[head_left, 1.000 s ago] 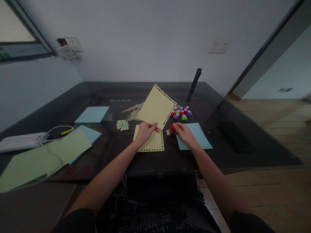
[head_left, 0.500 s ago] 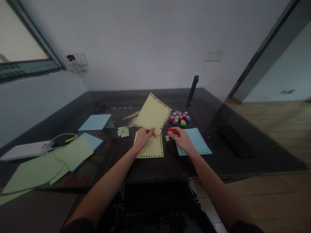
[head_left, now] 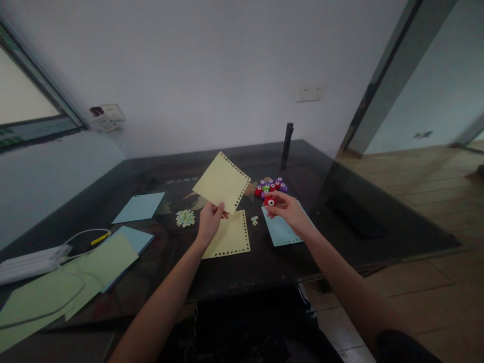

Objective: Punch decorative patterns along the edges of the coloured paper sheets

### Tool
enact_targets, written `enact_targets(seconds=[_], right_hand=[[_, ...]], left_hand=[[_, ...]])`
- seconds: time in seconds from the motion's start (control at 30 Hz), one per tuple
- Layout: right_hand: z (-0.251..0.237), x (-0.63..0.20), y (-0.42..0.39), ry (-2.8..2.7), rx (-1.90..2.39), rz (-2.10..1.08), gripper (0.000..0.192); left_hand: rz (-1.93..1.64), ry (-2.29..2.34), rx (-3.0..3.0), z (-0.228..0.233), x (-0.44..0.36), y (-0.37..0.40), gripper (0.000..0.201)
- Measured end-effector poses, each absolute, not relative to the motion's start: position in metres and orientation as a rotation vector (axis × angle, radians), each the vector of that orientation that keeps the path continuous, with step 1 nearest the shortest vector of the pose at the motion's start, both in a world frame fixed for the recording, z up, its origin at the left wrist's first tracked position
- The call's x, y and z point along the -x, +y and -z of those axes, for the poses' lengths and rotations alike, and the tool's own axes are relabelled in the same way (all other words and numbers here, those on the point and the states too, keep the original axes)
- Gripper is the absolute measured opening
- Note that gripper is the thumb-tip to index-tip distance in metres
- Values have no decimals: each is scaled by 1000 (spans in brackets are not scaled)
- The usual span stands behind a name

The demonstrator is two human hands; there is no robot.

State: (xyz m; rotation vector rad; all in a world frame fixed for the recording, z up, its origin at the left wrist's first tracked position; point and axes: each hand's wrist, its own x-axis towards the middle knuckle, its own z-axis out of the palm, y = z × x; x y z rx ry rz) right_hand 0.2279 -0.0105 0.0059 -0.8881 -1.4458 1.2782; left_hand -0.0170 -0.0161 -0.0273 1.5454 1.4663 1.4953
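My left hand (head_left: 209, 220) pinches the near corner of a yellow paper sheet (head_left: 221, 182) with punched holes along its edges and holds it tilted above the dark table (head_left: 264, 262). A second punched yellow sheet (head_left: 230, 238) lies flat under it. My right hand (head_left: 288, 209) is lifted off the table, shut on a small red paper punch (head_left: 269, 201), over a blue punched sheet (head_left: 282, 231). A cluster of purple, red and green punches (head_left: 269, 185) sits just beyond that hand. A small heap of punched-out bits (head_left: 185, 218) lies left of my left hand.
Blue sheets (head_left: 138, 207) and green sheets (head_left: 94, 262) lie at the left with a white power strip (head_left: 26, 258) and cable. A dark upright post (head_left: 286, 139) stands at the back. A black flat object (head_left: 350, 214) lies at the right. Wooden floor is beyond the table's right edge.
My right hand has picked the red punch up off the table and raised it. The yellow sheet in my left hand has shifted left, and the view has swung right.
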Motion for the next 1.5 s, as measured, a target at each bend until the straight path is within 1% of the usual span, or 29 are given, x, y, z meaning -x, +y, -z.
enact_targets(seconds=[0.13, 0.27, 0.37, 0.57, 0.63, 0.77, 0.9, 1.0, 1.07, 1.2, 1.3, 1.5], right_hand=[[-12, -264, 21, -1356, 1012, -1103, 44], [2, -295, 61, -1276, 1155, -1022, 37], [20, -305, 86, -1351, 1279, -944, 33], [47, -307, 112, -1703, 1529, -545, 25], [51, -306, 113, -1759, 1555, -478, 23], [50, -305, 108, -1854, 1514, -495, 24], [41, -299, 98, -1959, 1372, -570, 27], [39, -290, 93, -2032, 1233, -673, 23], [40, -282, 93, -2063, 1197, -685, 20], [46, -272, 94, -2082, 1204, -566, 17], [49, -270, 96, -2114, 1224, -484, 19], [49, -275, 97, -2171, 1251, -404, 20]], left_hand=[[-1493, 1496, -1562, 25, 18, -16, 21], [-1471, 1483, -1572, 23, 18, -17, 22], [-1429, 1486, -1583, 26, 16, -18, 21], [-1361, 1442, -1581, 29, 8, -20, 22], [-1322, 1410, -1571, 28, 5, -22, 22], [-1195, 1325, -1510, 27, -2, -25, 24], [-1177, 1257, -1441, 31, -7, -24, 29], [-1165, 1246, -1417, 34, -7, -23, 33], [-1129, 1247, -1418, 35, -7, -23, 34], [-1068, 1270, -1440, 36, -10, -26, 37], [-1038, 1283, -1460, 35, -12, -29, 37], [-876, 1191, -1410, 30, -17, -36, 39]])
